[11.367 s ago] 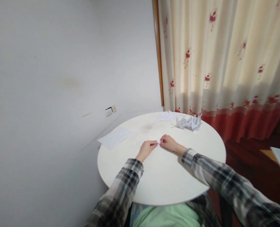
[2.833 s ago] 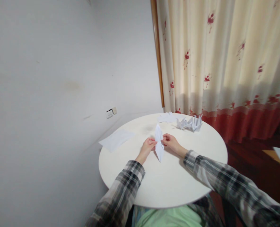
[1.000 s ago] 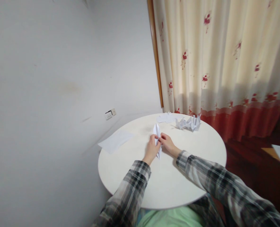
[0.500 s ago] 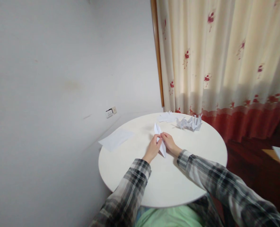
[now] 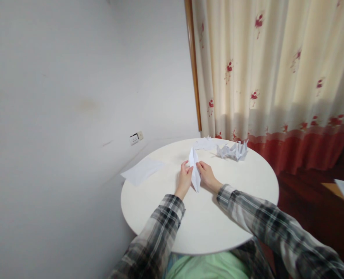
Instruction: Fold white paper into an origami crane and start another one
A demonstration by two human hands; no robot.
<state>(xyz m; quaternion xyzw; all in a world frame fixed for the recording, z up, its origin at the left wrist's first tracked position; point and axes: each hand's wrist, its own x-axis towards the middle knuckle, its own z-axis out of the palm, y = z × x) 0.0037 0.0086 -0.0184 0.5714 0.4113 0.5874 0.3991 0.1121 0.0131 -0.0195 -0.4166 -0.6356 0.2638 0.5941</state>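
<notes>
Between my two hands is a folded piece of white paper (image 5: 194, 170), a long narrow diamond with pointed ends and a crease down its length. My left hand (image 5: 185, 176) pinches its left edge, thumb on the near face. On the opposite edge, my right hand (image 5: 206, 173) grips the paper with thumb and fingers closed. The paper is held up over the round white table (image 5: 212, 228), its long axis pointing away from me. Some fingertips are hidden behind it.
Several folded white paper figures (image 5: 233, 150) stand at the table's back right. Beside them lie white paper pieces (image 5: 205, 143). A flat white sheet (image 5: 143, 170) lies at the left edge, near the wall with a socket (image 5: 134, 139). A curtain (image 5: 262, 77) hangs behind.
My hands have moved slightly apart, and the left has shifted left. The folded paper has turned more upright and shows a wider face.
</notes>
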